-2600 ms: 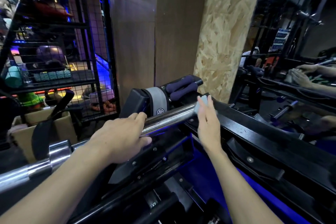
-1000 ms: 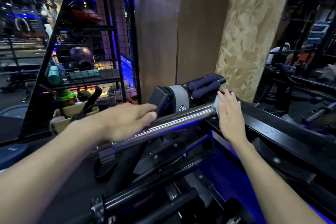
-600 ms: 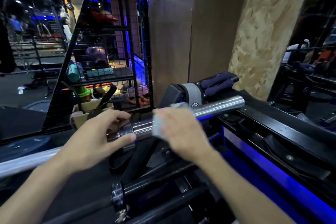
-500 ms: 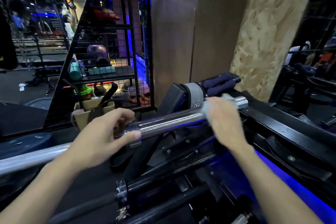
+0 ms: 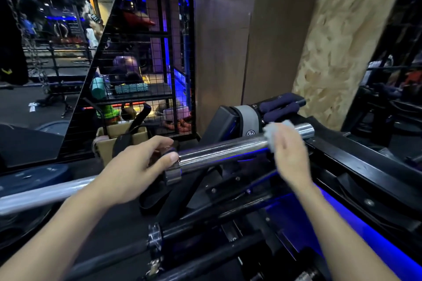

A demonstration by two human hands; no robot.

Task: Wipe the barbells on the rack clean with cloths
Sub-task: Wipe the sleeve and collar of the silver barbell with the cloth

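A chrome barbell point(image 5: 219, 147) lies across the black rack point(image 5: 356, 162), its sleeve end pointing right. My left hand point(image 5: 134, 166) grips the bar at its collar, thumb and fingers curled round it. My right hand point(image 5: 288, 155) holds a pale grey cloth point(image 5: 275, 131) wrapped on the sleeve near its far end; the hand is motion-blurred. A second, dark barbell point(image 5: 159, 238) lies lower in the rack.
A wire-mesh shelf unit point(image 5: 141, 70) with gear stands behind on the left, a cardboard box point(image 5: 118, 137) at its foot. Weight plates point(image 5: 32, 178) lie on the floor at left. A wooden pillar point(image 5: 338, 36) and mirror are at right.
The view has turned left over the frames. My right hand slid the cloth from the sleeve's end to near the collar, then back toward the end. My left hand moved along to the collar.
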